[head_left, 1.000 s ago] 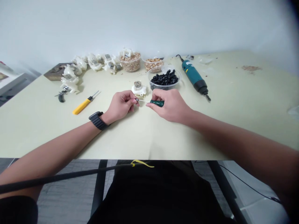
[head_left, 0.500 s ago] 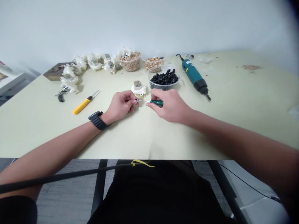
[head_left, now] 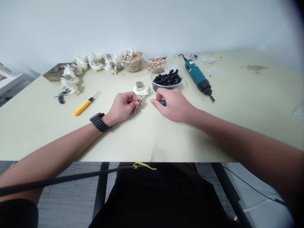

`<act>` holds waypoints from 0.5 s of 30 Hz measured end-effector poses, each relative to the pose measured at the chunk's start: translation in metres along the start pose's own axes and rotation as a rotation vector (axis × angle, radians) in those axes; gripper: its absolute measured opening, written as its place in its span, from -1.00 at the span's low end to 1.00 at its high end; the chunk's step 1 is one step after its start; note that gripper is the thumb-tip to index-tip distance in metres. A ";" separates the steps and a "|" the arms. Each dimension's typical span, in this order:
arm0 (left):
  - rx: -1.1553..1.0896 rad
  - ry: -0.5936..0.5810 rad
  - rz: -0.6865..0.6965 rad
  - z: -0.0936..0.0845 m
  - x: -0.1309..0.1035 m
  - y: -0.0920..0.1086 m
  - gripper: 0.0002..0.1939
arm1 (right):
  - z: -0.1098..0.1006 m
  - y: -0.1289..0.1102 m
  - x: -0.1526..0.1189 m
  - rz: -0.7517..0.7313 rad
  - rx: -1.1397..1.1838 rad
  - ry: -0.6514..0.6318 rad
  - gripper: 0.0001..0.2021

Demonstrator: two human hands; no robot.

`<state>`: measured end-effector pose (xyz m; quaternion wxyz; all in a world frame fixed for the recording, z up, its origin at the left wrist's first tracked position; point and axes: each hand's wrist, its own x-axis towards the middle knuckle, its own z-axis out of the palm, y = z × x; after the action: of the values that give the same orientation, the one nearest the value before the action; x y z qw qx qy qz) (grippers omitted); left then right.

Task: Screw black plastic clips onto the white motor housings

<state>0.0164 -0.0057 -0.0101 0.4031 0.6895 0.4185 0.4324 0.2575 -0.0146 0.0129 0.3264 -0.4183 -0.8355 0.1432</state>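
Note:
My right hand [head_left: 174, 104] is closed around the green handle of a screwdriver [head_left: 163, 103], whose thin metal shaft points left. The shaft's tip meets a small dark part [head_left: 139, 101] pinched between the thumb and fingers of my left hand [head_left: 125, 106]; its kind is too small to make out. Just behind my fingers sits a white plastic housing [head_left: 141, 89] with a round grey piece on top. A clear bowl of black plastic parts [head_left: 167, 78] stands right behind my right hand.
A yellow-handled screwdriver [head_left: 83, 108] lies to the left, beside a small black part [head_left: 61, 98]. Several white housings [head_left: 96, 62] line the back left. Two tubs of brownish bits [head_left: 131, 63] stand at the back. A teal power screwdriver [head_left: 198, 77] lies at right.
My right hand's fingers have shifted on the screwdriver, with the thumb now further forward and covering more of the green handle. My left hand stays in place.

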 end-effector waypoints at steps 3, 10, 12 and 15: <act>-0.005 -0.008 -0.002 -0.001 0.000 -0.001 -0.83 | -0.002 0.000 0.000 -0.075 0.055 0.020 -0.72; -0.003 -0.024 0.004 -0.002 0.001 -0.001 -0.83 | 0.000 0.006 0.001 -0.169 0.156 0.070 -0.72; -0.013 -0.020 0.004 -0.001 0.001 -0.001 -0.82 | 0.001 0.006 0.001 -0.126 0.121 0.061 -0.75; -0.012 -0.016 0.003 -0.001 0.001 -0.001 -0.82 | 0.001 0.005 0.001 -0.030 0.055 0.010 -0.81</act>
<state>0.0155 -0.0045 -0.0105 0.4100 0.6912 0.4117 0.4298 0.2600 -0.0108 0.0100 0.3442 -0.3972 -0.8357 0.1591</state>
